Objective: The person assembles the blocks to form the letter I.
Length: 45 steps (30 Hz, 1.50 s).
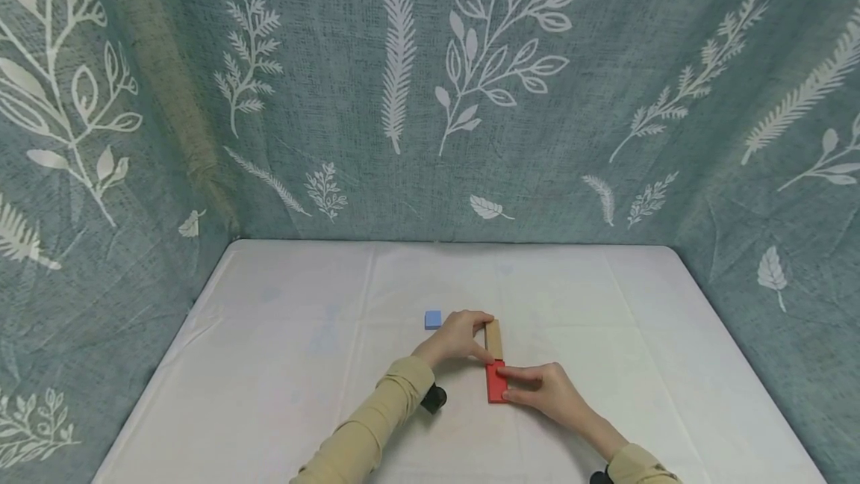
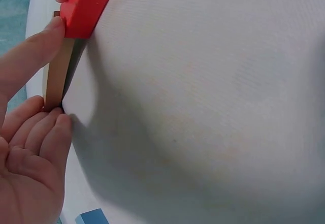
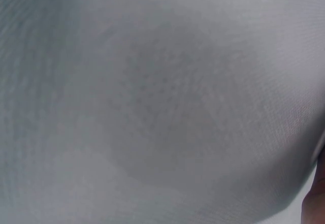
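Note:
A red block (image 1: 496, 388) and a light wooden block (image 1: 494, 338) lie end to end on the white table, the red one nearer the person. My left hand (image 1: 458, 337) spans the wooden block, its fingers at the far end and its thumb where the two blocks meet. In the left wrist view, the thumb tip rests beside the corner of the red block (image 2: 86, 8), and the wooden block (image 2: 58, 74) shows a dark side. From the right, my right hand (image 1: 552, 393) grips the red block with thumb and finger. The right wrist view shows only a sliver of hand (image 3: 315, 198).
Just left of the left hand sits a small blue block (image 1: 433, 320), apart from the others. White cloth covers the table (image 1: 282, 334). A teal leaf-patterned curtain (image 1: 430, 193) hangs along the back and both sides.

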### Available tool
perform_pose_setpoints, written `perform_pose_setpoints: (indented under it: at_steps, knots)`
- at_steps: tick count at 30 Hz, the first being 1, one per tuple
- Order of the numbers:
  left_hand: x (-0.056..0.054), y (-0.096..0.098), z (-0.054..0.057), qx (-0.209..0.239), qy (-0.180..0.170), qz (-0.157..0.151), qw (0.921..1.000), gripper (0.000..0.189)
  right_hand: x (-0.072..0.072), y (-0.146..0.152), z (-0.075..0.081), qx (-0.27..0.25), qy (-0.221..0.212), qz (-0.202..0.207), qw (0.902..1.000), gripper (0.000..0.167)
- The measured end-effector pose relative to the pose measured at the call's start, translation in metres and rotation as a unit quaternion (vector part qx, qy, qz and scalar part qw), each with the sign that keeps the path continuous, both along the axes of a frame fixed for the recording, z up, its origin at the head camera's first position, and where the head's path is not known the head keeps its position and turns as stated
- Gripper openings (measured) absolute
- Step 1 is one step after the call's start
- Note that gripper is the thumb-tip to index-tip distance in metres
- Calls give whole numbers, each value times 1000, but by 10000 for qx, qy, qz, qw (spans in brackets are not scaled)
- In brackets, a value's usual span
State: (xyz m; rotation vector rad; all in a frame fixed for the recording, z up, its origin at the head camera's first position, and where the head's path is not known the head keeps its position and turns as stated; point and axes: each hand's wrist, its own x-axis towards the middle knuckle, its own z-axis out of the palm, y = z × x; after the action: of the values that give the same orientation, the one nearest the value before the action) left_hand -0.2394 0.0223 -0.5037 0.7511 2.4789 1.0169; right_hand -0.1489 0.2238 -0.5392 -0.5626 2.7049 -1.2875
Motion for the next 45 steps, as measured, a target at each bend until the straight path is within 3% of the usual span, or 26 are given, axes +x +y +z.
perform_pose_setpoints:
  at_steps: [10,27,45]
  knots:
    - [1,1,4,-39,-240,46,9997,69,0,0,1,-54,9,-6,10000,39]
    - [4,0,4,-47,-350,114,9993,70,0,1,0,-75,-79,-46,9999,39]
    - [4,-2,-2,99,-214,-7,9997,70,0,0,-1,-58,-44,-11,10000,40]
